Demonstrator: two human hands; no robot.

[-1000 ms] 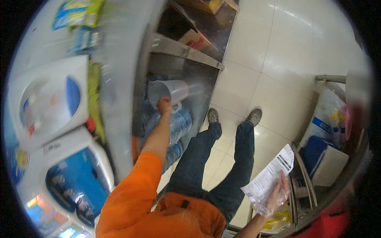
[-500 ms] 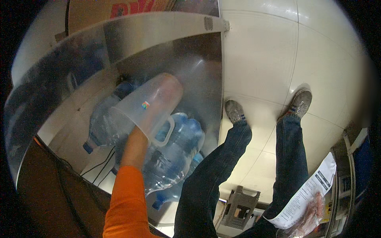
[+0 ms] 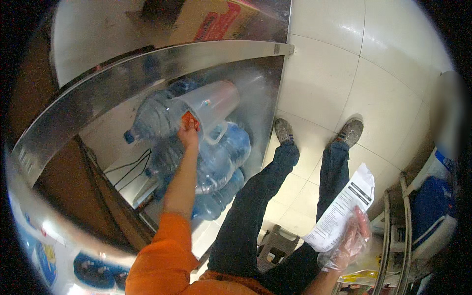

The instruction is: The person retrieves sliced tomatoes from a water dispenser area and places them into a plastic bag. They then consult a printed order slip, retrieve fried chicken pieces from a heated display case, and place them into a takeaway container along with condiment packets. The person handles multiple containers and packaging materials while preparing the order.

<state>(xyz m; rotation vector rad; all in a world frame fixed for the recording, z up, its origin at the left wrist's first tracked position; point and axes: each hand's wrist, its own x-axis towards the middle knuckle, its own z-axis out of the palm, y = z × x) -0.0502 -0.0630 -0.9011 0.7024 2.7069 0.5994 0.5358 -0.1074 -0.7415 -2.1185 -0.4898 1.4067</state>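
Note:
My left hand (image 3: 188,133) is at the mouth of a clear plastic pitcher (image 3: 216,101), its fingers closed on a small crumpled orange-red piece (image 3: 189,119) whose kind I cannot make out. The pitcher lies tilted on its side, handle toward me, on top of large clear-blue water jugs (image 3: 223,152). Another jug (image 3: 156,115) with a blue cap lies to its left. On the right, my right hand (image 3: 350,241) wears a thin clear plastic glove and grips a printed white sheet of paper (image 3: 339,216).
A metal-edged shelf (image 3: 162,64) curves over the jugs, with a cardboard box (image 3: 221,22) on it. Dark cables (image 3: 140,164) run beside the jugs. Below my legs is a grey-brown plastic step stool (image 3: 278,246). Metal rails (image 3: 405,221) stand at the right.
My left hand has come back out of the pitcher and now holds the orange-red piece at its mouth. My right hand and paper appear further left as the view shifted.

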